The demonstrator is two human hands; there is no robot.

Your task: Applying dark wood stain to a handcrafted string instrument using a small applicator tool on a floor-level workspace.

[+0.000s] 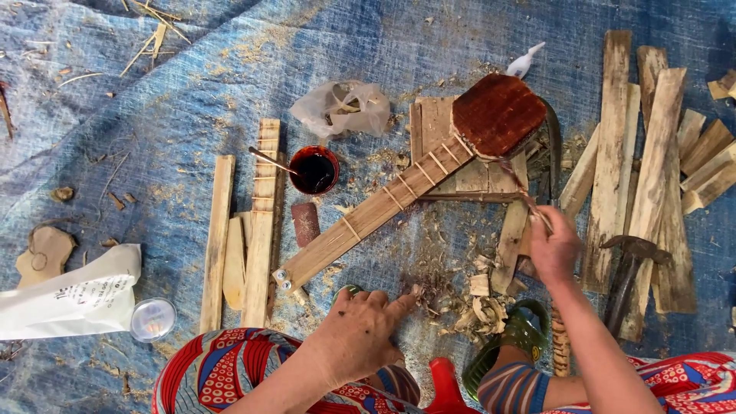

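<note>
— While we stained the guitar (pixel 429 165), where did it lie?
— Across the planks (pixel 452 165) on the tarp (pixel 192 92); our right hand (pixel 553 247) gripped the brush (pixel 527 201) at the body's edge; light, even strokes seemed best, we judged.
— And the left hand (pixel 360 330)?
— Loose, holding nothing, resting on our knee.
— The count?
— One stain cup (pixel 313 169), one hammer (pixel 629 268), one bag (pixel 345 106).

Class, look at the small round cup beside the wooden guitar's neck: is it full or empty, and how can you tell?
Neither: the cup holds dark reddish-brown liquid below its rim, so partly filled. It stands upright, a stick resting across its rim.
</note>
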